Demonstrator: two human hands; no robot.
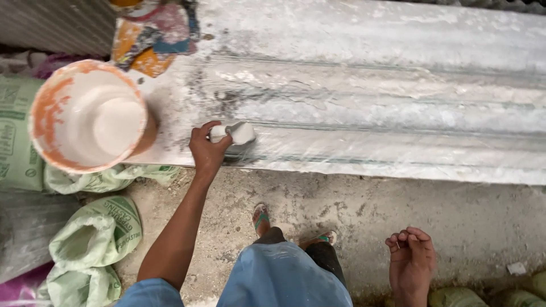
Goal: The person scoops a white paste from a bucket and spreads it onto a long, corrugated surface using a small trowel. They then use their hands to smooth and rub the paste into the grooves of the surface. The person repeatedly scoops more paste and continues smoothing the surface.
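The left hand is closed around a small white tool, thumb over the top and the other fingers curled beneath its near end, so that the handle is mostly hidden in the fist. The tool's long axis runs roughly level across the view, from the fingers out to the person's right, with its broader, rounded head sticking out beyond the thumb and resting on the near edge of a long moulded slab. It looks pale and chalky, coated with the same white stuff as the slab; whether it is a brush, a sponge or a scraper cannot be told. The slab stretches far past the fingertips to the right, ridged in long parallel steps, grey-white, wet-looking and shiny as though under a clear film. Just left of the knuckles stands a round bucket, orange-stained along its rim, its inside caked smooth and white. Beyond it, past the thumb, lies a patchy coloured cloth. Below the wrist, pale green woven sacks slump on a rough concrete floor. The right hand hangs well apart from the tool, low on the person's right, fingers loosely curled and holding nothing. Between the two arms show blue shorts and feet in sandals.
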